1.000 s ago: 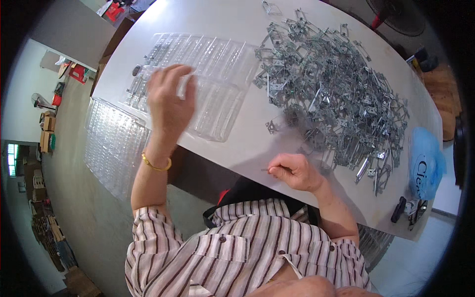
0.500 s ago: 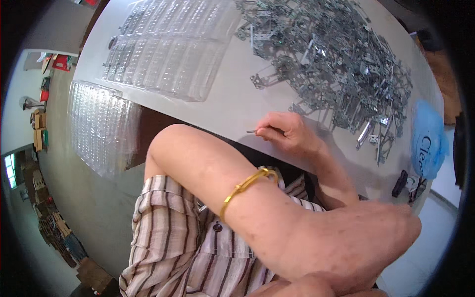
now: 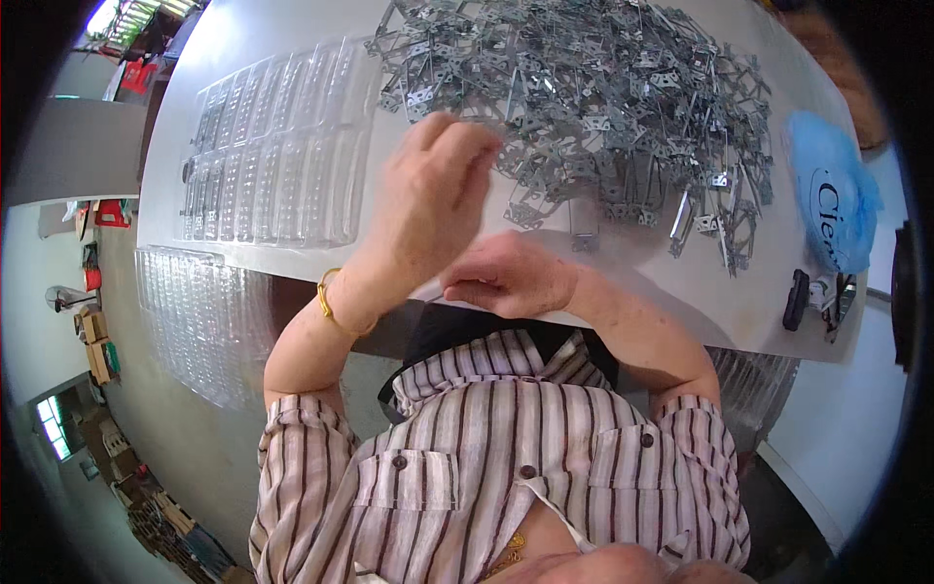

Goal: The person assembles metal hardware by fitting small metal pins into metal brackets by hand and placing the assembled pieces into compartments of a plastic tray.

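Observation:
My left hand (image 3: 433,195) is raised over the table with its fingers bent together, at the near left edge of a large heap of flat grey metal brackets (image 3: 603,107). What its fingertips hold, if anything, cannot be made out. Lower and to the right, my right hand (image 3: 516,275) rests by the table's near edge, its fingers curled. A thin metal piece (image 3: 435,296) pokes out at its fingertips, mostly hidden by them.
Clear plastic blister trays (image 3: 277,185) lie on the table's left side; more stacked trays (image 3: 199,316) stand lower beside it. At the right are a blue plastic bag (image 3: 832,195) and a black object (image 3: 797,300). Cardboard boxes (image 3: 95,336) stand far left.
My left arm, which lay across my body toward the right, has swung forward to the heap. My right hand has shifted slightly left. The view has tilted.

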A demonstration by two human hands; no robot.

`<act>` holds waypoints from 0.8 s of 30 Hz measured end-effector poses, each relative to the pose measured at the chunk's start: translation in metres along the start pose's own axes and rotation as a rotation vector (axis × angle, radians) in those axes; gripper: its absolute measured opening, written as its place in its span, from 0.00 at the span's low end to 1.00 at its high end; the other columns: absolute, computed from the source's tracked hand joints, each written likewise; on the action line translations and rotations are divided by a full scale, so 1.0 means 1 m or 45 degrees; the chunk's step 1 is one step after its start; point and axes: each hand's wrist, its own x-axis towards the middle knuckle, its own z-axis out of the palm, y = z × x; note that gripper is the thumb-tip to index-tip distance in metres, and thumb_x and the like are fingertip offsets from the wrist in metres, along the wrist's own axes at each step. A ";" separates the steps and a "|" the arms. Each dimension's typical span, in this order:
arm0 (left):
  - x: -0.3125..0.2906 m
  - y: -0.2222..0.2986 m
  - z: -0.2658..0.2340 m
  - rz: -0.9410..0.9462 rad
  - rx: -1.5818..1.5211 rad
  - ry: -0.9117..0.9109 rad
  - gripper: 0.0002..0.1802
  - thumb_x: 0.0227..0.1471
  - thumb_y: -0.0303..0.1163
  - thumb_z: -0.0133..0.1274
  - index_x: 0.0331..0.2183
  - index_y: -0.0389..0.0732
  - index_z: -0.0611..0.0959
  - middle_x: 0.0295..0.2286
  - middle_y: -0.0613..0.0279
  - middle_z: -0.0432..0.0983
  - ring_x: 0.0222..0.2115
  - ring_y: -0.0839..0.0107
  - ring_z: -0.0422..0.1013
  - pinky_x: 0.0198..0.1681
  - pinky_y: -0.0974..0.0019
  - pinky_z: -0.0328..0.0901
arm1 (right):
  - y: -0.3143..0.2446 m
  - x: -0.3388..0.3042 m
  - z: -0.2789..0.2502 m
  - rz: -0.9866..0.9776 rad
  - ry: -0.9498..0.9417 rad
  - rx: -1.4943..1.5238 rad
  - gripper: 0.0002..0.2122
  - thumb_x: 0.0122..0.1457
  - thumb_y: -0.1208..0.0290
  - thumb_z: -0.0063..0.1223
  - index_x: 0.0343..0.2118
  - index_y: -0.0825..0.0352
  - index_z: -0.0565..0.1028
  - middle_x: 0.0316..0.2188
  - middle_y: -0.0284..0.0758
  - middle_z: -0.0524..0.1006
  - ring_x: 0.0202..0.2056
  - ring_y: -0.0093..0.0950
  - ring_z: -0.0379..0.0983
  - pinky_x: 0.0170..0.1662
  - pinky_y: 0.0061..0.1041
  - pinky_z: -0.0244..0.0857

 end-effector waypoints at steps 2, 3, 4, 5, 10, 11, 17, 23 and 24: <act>-0.007 -0.017 0.012 -0.218 -0.086 -0.090 0.07 0.57 0.25 0.57 0.38 0.35 0.83 0.31 0.56 0.78 0.27 0.68 0.74 0.31 0.67 0.68 | 0.013 -0.001 0.008 -0.146 0.102 -0.035 0.03 0.59 0.71 0.59 0.33 0.64 0.78 0.28 0.38 0.78 0.31 0.40 0.77 0.36 0.35 0.70; -0.010 -0.021 0.015 -0.214 -0.084 -0.098 0.07 0.57 0.25 0.57 0.38 0.35 0.83 0.31 0.56 0.78 0.27 0.68 0.74 0.31 0.67 0.68 | 0.015 0.001 0.010 -0.299 0.180 -0.070 0.04 0.59 0.72 0.60 0.33 0.65 0.78 0.27 0.36 0.78 0.30 0.40 0.76 0.35 0.37 0.69; -0.013 -0.024 0.019 -0.342 -0.186 -0.174 0.06 0.57 0.26 0.57 0.37 0.34 0.84 0.29 0.56 0.78 0.26 0.68 0.73 0.30 0.67 0.68 | 0.015 0.000 0.012 -0.262 0.145 -0.041 0.06 0.61 0.67 0.56 0.34 0.62 0.78 0.31 0.37 0.80 0.34 0.40 0.78 0.39 0.36 0.71; -0.016 -0.027 0.022 -0.473 -0.287 -0.251 0.07 0.57 0.27 0.58 0.36 0.34 0.84 0.28 0.55 0.78 0.24 0.68 0.73 0.30 0.67 0.67 | 0.014 -0.001 0.014 -0.262 0.150 -0.035 0.06 0.61 0.67 0.56 0.34 0.62 0.78 0.31 0.37 0.80 0.34 0.40 0.78 0.39 0.36 0.71; -0.015 -0.031 0.041 -0.398 -0.211 -0.423 0.18 0.57 0.40 0.59 0.36 0.32 0.83 0.29 0.48 0.79 0.27 0.58 0.76 0.32 0.59 0.69 | 0.004 0.001 0.022 -0.181 -0.069 -0.025 0.07 0.61 0.66 0.55 0.32 0.64 0.79 0.31 0.36 0.80 0.34 0.40 0.78 0.39 0.38 0.71; -0.013 -0.028 0.044 -0.399 -0.208 -0.422 0.18 0.57 0.40 0.59 0.36 0.32 0.83 0.29 0.48 0.79 0.27 0.58 0.76 0.32 0.59 0.69 | 0.005 0.003 0.022 -0.184 -0.070 -0.024 0.07 0.61 0.66 0.55 0.32 0.64 0.79 0.31 0.36 0.80 0.34 0.40 0.78 0.39 0.38 0.71; 0.001 -0.007 0.055 -0.341 0.175 -0.628 0.34 0.50 0.59 0.61 0.30 0.31 0.76 0.29 0.42 0.77 0.33 0.45 0.75 0.37 0.49 0.69 | 0.016 0.002 0.032 -0.355 0.084 0.018 0.08 0.60 0.65 0.56 0.32 0.64 0.79 0.29 0.39 0.79 0.35 0.40 0.77 0.40 0.39 0.69; -0.002 -0.009 0.066 -0.378 0.170 -0.580 0.29 0.48 0.50 0.62 0.29 0.30 0.75 0.28 0.39 0.76 0.32 0.42 0.74 0.37 0.49 0.68 | 0.014 0.000 0.029 -0.353 0.070 -0.032 0.08 0.60 0.65 0.56 0.31 0.64 0.79 0.30 0.39 0.79 0.34 0.40 0.76 0.40 0.39 0.69; -0.002 -0.010 0.065 -0.401 0.191 -0.589 0.28 0.49 0.49 0.62 0.30 0.29 0.76 0.29 0.39 0.77 0.33 0.42 0.75 0.38 0.48 0.70 | 0.013 0.000 0.029 -0.339 0.053 -0.033 0.08 0.60 0.65 0.56 0.31 0.64 0.79 0.30 0.39 0.80 0.35 0.41 0.76 0.41 0.39 0.69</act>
